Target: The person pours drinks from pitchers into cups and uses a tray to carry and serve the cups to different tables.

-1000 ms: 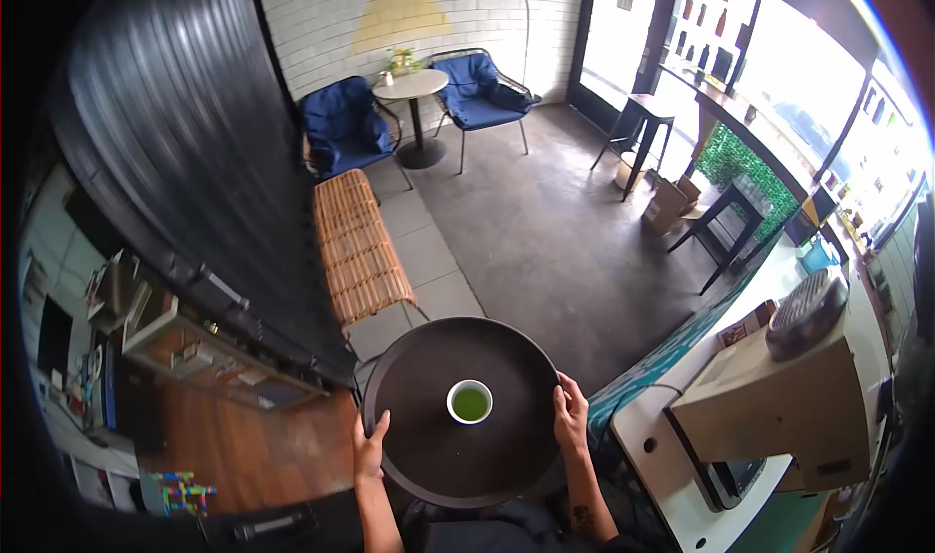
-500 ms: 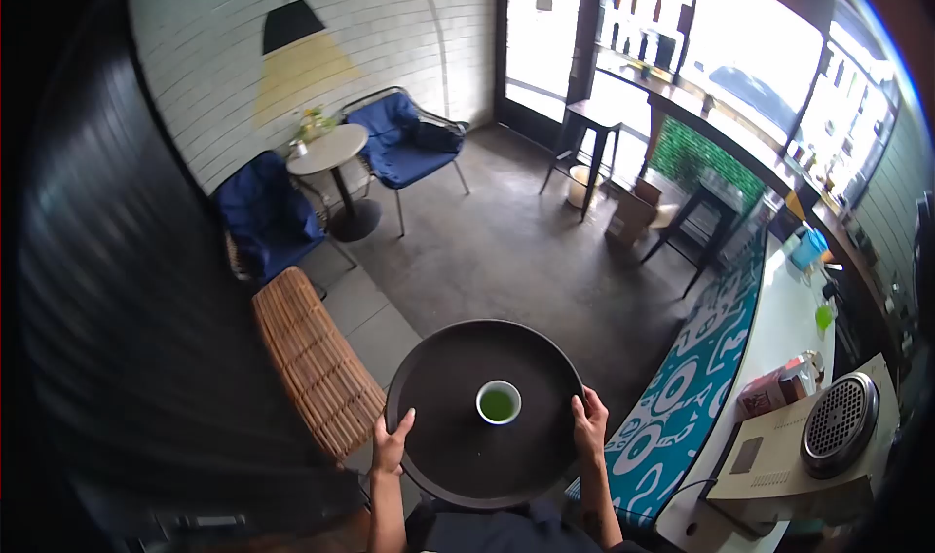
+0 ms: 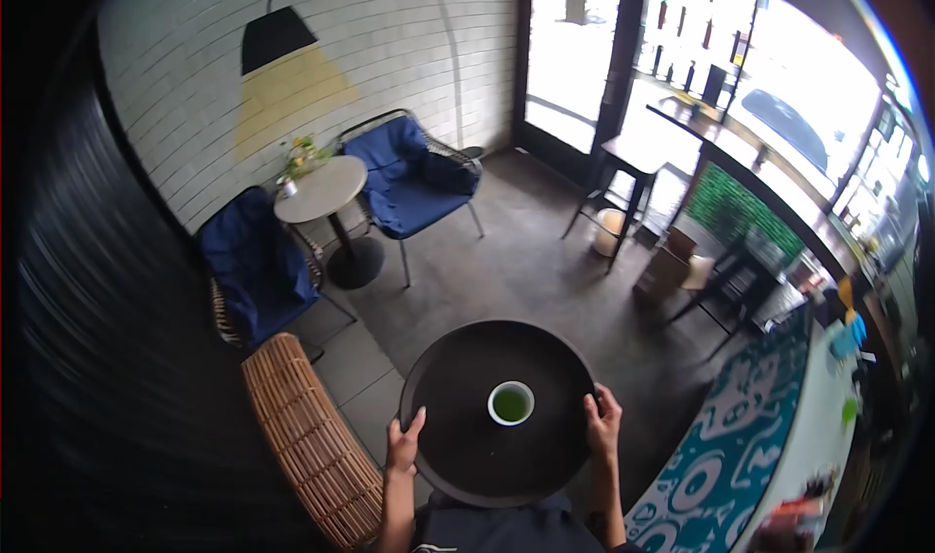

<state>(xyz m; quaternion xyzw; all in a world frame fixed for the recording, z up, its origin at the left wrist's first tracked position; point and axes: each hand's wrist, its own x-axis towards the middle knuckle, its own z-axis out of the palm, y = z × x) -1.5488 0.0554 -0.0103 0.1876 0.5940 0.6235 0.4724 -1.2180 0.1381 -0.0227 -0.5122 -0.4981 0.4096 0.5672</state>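
A round dark tray (image 3: 458, 456) is held level in front of my body. On it, a little right of its middle, stands a white cup (image 3: 511, 403) with green liquid inside. My left hand (image 3: 403, 444) grips the tray's left rim, thumb on top and fingers underneath. The right rim is in my right hand (image 3: 603, 422), also with the thumb over the edge.
A woven bench (image 3: 312, 446) lies at the lower left. Beyond it are two blue-cushioned chairs (image 3: 258, 270) (image 3: 409, 178) and a small round table (image 3: 321, 190) with flowers. A patterned counter (image 3: 721, 446), stools (image 3: 633, 158) and a cardboard box (image 3: 666, 264) are at the right.
The view has moved forward and turned, bringing the chairs and table closer. The boxy machine on the counter has left view. Both hands still hold the tray, with the cup on it.
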